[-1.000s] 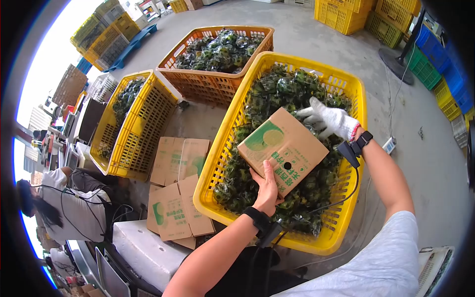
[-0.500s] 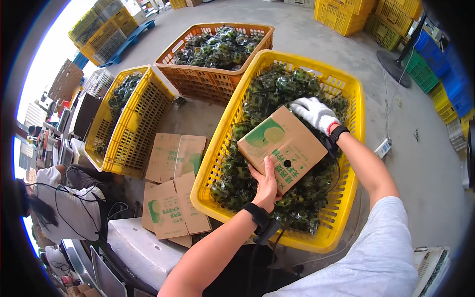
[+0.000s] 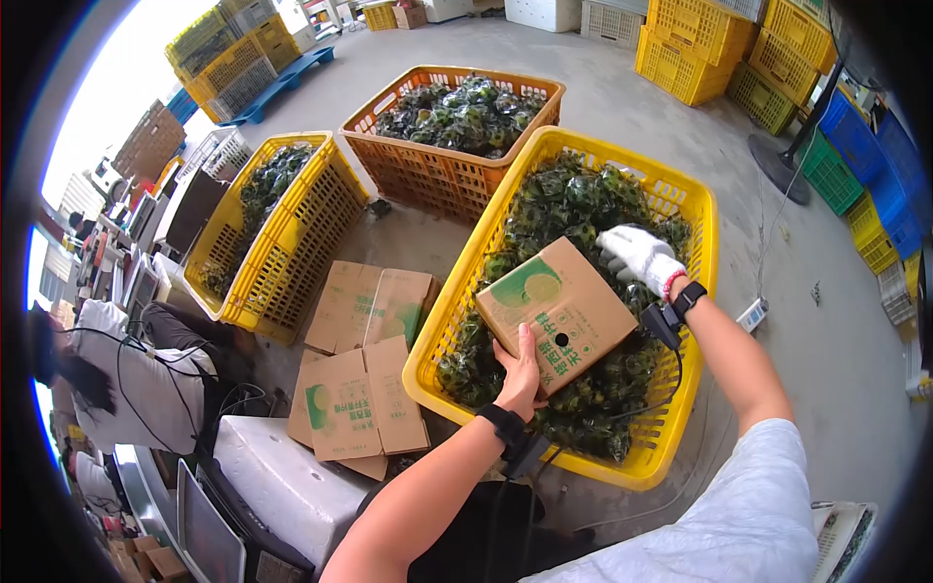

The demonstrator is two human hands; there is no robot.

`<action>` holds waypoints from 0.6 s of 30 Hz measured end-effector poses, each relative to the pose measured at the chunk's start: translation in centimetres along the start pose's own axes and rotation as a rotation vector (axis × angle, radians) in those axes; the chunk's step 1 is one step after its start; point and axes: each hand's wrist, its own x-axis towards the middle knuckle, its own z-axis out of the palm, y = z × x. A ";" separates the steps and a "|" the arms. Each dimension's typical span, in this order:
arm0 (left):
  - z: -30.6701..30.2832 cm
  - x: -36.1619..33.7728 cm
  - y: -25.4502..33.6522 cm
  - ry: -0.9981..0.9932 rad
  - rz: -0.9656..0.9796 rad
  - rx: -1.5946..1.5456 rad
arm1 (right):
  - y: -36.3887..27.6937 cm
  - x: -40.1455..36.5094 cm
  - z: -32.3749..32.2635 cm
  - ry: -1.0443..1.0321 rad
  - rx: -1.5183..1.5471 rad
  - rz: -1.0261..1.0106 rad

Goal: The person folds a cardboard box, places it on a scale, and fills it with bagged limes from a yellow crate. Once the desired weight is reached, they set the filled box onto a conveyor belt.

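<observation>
A closed cardboard box (image 3: 559,316) with green print rests tilted on dark green plastic-wrapped items (image 3: 593,423) in a large yellow crate (image 3: 420,374). My bare left hand (image 3: 520,372) holds the box at its lower left edge, thumb on the printed face and fingers beneath. White-gloved, my right hand (image 3: 637,255) is over the wrapped items just beyond the box's upper right edge; its fingertips are partly hidden among them, and whether it grips one I cannot tell.
An orange crate (image 3: 428,180) and a yellow crate (image 3: 292,248) hold more wrapped items. Flattened cartons (image 3: 355,398) lie beside a white foam box (image 3: 282,471). A seated person (image 3: 136,389) is at left. A fan stand (image 3: 777,167) and cables are at right.
The view has shifted, so the crates appear farther right and lower. My left hand still holds the box; my right hand remains beyond its edge, over the wrapped items.
</observation>
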 end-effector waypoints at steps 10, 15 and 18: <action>0.9 0.8 0.1 -0.009 -0.062 -0.036 | 4.8 4.4 1.9 0.212 -0.887 0.203; 1.3 2.0 -0.7 0.054 0.000 0.083 | 4.1 1.4 0.0 0.069 -0.755 0.172; 1.2 1.6 -0.8 0.042 -0.001 0.088 | 5.2 2.8 -0.5 -0.085 -0.799 0.040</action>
